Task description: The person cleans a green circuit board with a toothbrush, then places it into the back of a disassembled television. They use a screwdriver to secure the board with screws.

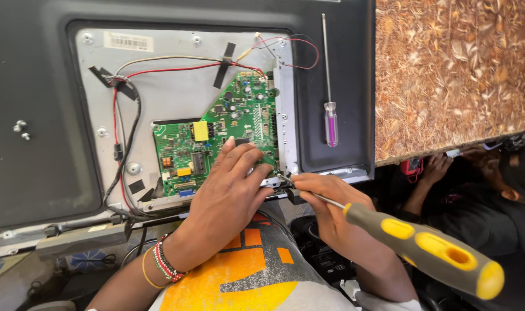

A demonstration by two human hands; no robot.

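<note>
A green circuit board [216,135] sits in the opened back of a flat television [38,132]. My left hand [230,190] lies flat on the board's lower right part, fingers spread over it. My right hand [331,216] holds a screwdriver with a grey and yellow handle [429,247]. Its thin shaft points left, and the tip meets the board's lower right corner next to my left fingertips. Red, black and white wires [124,109] run from the board across the metal panel, held down with black tape.
A second screwdriver with a clear purple handle [330,124] lies on the television's black back, right of the board. Loose screws [21,129] rest at the left. A brown patterned tabletop [452,75] lies at the right. Another person's hand [435,170] shows below its edge.
</note>
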